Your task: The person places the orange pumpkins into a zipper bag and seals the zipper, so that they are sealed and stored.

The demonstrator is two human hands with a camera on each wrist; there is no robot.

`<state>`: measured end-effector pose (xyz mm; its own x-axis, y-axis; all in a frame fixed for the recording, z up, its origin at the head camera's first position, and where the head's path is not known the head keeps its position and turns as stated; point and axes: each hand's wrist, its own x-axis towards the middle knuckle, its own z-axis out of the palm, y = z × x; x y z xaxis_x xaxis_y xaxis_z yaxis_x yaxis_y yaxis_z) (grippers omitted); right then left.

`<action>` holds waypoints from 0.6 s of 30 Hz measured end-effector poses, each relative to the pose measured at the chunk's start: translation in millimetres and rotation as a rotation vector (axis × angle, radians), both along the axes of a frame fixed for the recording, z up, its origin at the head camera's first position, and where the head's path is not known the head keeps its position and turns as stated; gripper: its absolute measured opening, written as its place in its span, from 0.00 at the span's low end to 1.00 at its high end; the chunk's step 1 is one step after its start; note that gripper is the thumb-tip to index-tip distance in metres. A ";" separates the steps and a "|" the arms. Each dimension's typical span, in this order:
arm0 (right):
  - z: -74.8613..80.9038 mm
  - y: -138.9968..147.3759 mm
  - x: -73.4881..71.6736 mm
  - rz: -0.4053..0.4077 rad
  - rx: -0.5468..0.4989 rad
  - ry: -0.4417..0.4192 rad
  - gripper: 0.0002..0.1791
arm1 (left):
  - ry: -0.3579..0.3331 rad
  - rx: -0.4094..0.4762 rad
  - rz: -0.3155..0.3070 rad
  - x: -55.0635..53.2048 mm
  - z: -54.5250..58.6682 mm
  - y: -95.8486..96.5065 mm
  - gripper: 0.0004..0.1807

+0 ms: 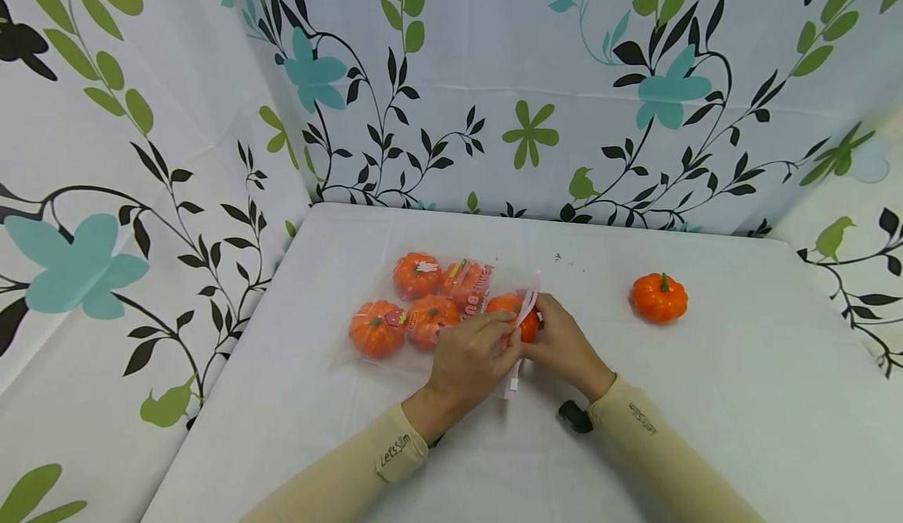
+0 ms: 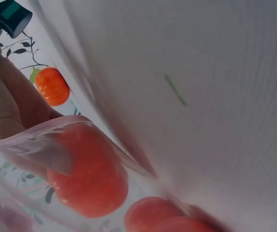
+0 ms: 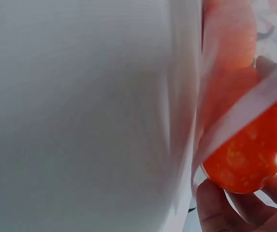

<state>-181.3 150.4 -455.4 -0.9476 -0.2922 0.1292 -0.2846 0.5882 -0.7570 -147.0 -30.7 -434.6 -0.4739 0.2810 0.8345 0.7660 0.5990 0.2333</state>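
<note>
Already, we saw four pumpkins [image 1: 378, 329] in the bag [image 1: 483, 292] at center, left hand [image 1: 464, 358] pinching its mouth [image 1: 531, 297], right hand [image 1: 562, 348] gripping a fifth [image 1: 504, 304], a sixth [image 1: 659, 299] remaining outside at center right.

an orange pumpkin [image 3: 252, 152] sits partly inside clear bag [image 1: 531, 300].

The desk [image 1: 741, 405] in front of me has a white top. A clear slider-zip bag [image 1: 485, 292] with pink lettering lies on it, four miniature orange pumpkins [image 1: 433, 321] inside. Well to the right of the bag sits a single orange pumpkin [image 1: 658, 299], its green stem upward. Small dark marks [image 1: 558, 257] show near the bag's far right corner.
</note>
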 end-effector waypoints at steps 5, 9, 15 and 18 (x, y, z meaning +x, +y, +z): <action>-1.1 -7.4 -5.8 0.059 -0.010 0.061 0.46 | 0.010 0.007 -0.043 0.0 1.0 -0.1 0.03; -0.6 -11.8 -9.9 0.074 0.024 0.099 0.47 | 0.018 0.000 -0.049 -0.1 1.5 -0.4 0.03; 1.5 -16.7 -13.1 0.065 0.066 0.097 0.46 | 0.023 -0.006 -0.047 -0.1 1.3 -0.9 0.03; 1.0 -17.6 -13.2 0.077 0.066 0.091 0.47 | 0.027 -0.011 -0.044 0.0 0.7 -0.9 0.03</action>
